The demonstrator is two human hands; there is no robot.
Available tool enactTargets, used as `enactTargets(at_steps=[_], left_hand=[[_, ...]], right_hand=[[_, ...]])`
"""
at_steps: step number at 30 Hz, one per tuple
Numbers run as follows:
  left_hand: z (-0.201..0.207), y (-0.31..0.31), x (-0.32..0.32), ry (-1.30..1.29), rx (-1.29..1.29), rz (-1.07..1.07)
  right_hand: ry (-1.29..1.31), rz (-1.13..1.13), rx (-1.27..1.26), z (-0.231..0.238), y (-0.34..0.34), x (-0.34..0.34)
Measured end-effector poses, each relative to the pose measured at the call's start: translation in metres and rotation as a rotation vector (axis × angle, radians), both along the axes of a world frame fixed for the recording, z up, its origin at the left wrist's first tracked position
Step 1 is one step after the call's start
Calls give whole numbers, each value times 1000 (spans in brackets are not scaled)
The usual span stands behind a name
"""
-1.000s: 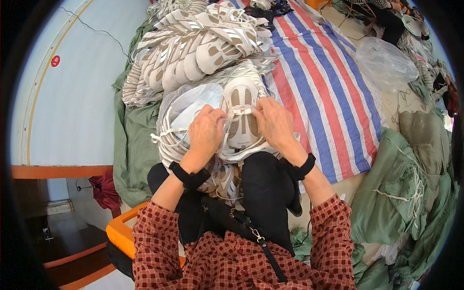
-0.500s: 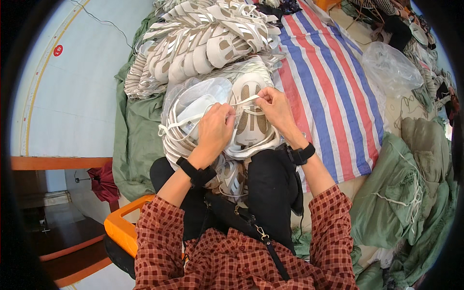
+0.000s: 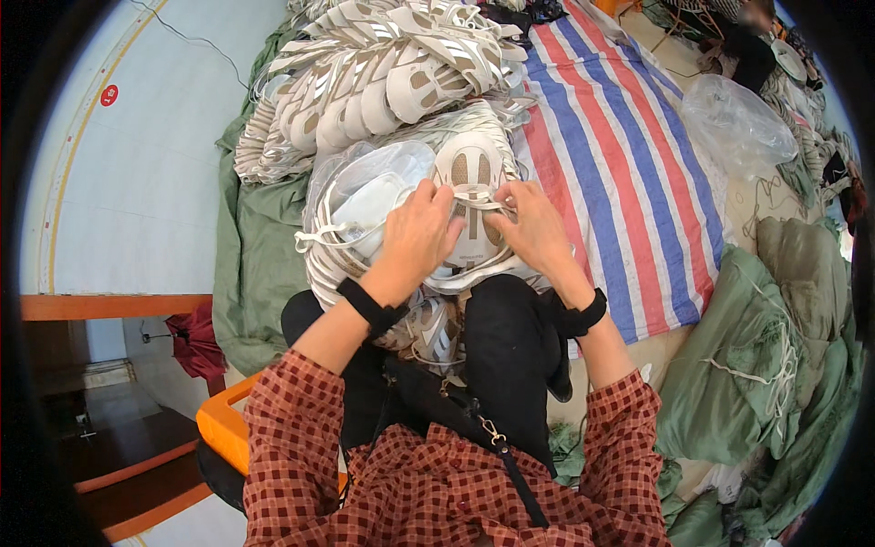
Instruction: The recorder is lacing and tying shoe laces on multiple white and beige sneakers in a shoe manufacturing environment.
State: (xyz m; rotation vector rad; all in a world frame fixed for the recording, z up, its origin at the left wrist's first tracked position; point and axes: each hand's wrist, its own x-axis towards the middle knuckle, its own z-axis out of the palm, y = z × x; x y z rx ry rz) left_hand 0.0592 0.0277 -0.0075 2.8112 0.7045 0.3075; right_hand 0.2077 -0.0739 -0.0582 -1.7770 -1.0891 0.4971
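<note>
A beige and white shoe upper [image 3: 474,169] with brown mesh panels lies toe away from me, above my knees. A pale flat shoelace [image 3: 476,195] crosses its middle in a small bunch. My left hand [image 3: 419,230] is at the left end of this bunch, fingers curled on the lace and thumb standing off. From the right, my right hand [image 3: 533,226] has its bent fingers on the other end, its thumb lower over the upper. Parts of both grips are hidden. Left of the upper sits a clear plastic bag [image 3: 387,173] with white material and a loose pale lace.
A large pile of similar shoe uppers [image 3: 392,87] rises ahead. Red, white and blue striped sheeting [image 3: 629,173] spreads to the right, with a clear plastic bag [image 3: 738,128] beyond it. Green sacks [image 3: 729,365] lie at lower right. An orange chair arm [image 3: 223,424] is at lower left.
Both hands have come down closer over the upper. The lace stretched between them now lies bunched across the upper's middle, and my right thumb has parted from its forefinger.
</note>
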Motion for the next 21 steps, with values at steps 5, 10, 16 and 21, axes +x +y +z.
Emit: enactTargets(at_steps=[5, 10, 16, 21], left_hand=[[-12, -9, -9, -131, 202, 144], [-17, -4, -9, -3, 210, 83], [-16, -12, 0, 152, 393, -68], [-6, -3, 14, 265, 599, -143]], right_hand=[[-466, -6, 91, 16, -7, -10], [258, 174, 100, 37, -32, 1], [1100, 145, 295, 42, -146, 78], [1328, -22, 970, 40, -278, 167]])
